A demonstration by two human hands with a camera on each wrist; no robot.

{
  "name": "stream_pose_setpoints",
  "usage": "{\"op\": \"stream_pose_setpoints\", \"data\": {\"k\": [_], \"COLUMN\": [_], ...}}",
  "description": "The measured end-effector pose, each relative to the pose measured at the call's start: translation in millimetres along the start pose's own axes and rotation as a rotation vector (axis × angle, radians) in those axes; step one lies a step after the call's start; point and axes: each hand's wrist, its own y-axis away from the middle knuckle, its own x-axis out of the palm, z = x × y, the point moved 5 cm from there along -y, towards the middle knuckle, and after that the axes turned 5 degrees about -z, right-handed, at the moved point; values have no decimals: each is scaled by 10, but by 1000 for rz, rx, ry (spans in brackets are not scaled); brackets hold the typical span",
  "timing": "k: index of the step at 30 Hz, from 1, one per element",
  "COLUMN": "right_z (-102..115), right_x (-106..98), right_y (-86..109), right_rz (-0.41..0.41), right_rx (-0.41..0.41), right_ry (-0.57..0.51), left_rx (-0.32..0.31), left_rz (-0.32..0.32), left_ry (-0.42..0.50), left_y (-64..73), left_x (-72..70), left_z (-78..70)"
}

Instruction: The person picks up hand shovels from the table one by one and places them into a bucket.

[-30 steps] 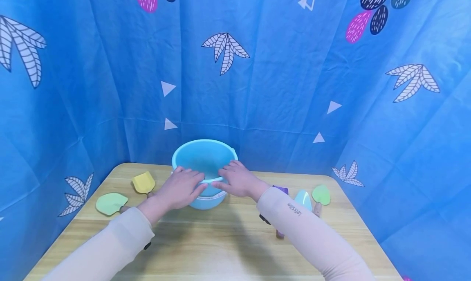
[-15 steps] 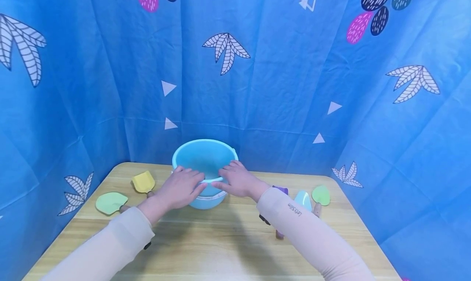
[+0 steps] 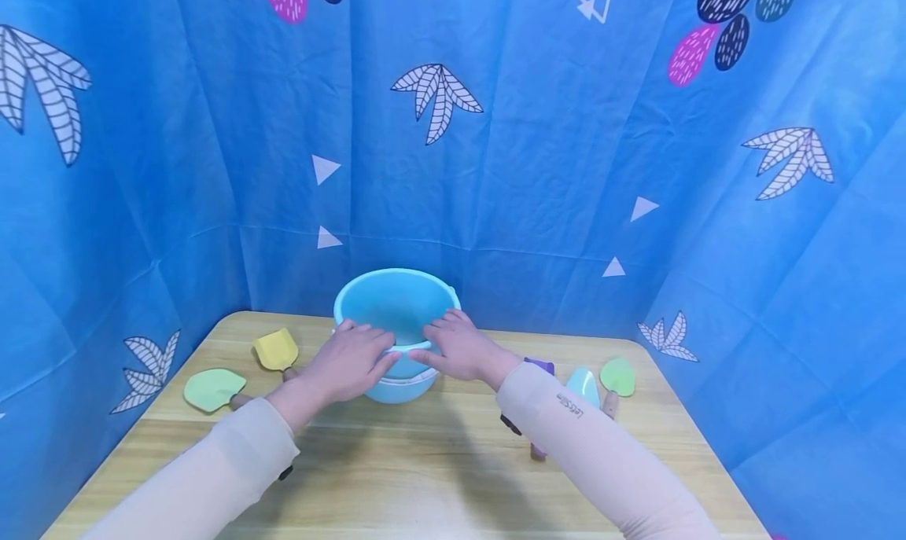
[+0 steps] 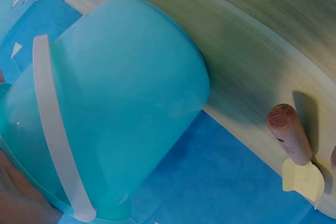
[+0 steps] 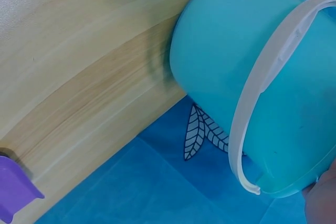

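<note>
A light blue bucket (image 3: 398,391) stands upright toward the back of the wooden table. My left hand (image 3: 348,363) grips the near left of its rim, fingers over the edge and thumb on the outside. On the near right of the rim, my right hand (image 3: 462,348) holds it the same way, the two thumbs almost meeting. A pale handle (image 4: 56,135) hangs down across the bucket's outer wall, also plain in the right wrist view. The inside that shows between the hands is blue; its bottom is partly hidden by them.
Left of the bucket lie a yellow toy shovel (image 3: 277,350) and a light green one (image 3: 214,391). On the right are a purple shovel (image 5: 17,188), partly behind my sleeve, a pale turquoise one (image 3: 583,383) and a green one (image 3: 618,375). A blue patterned curtain (image 3: 453,170) surrounds the table.
</note>
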Motion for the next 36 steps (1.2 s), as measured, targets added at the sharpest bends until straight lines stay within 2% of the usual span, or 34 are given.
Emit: {"op": "stream_pose_setpoints", "data": {"k": [10,15,25,36], "right_z": [5,-9,1,5], "right_x": [13,30,5,-16], "right_y": [42,57,83,120], "right_rz": [-25,-46,-33,-50], "right_rx": [-7,-12,6,-2], "right_ry": [1,10,12,5], "left_rx": [-1,-2,14,9], "left_rz": [25,17,2,9], "left_ry": [-2,12,7,-6], "left_y": [7,5,-7,-15], "left_x": [49,48,38,49], "left_z": [8,-9,-32,-57]}}
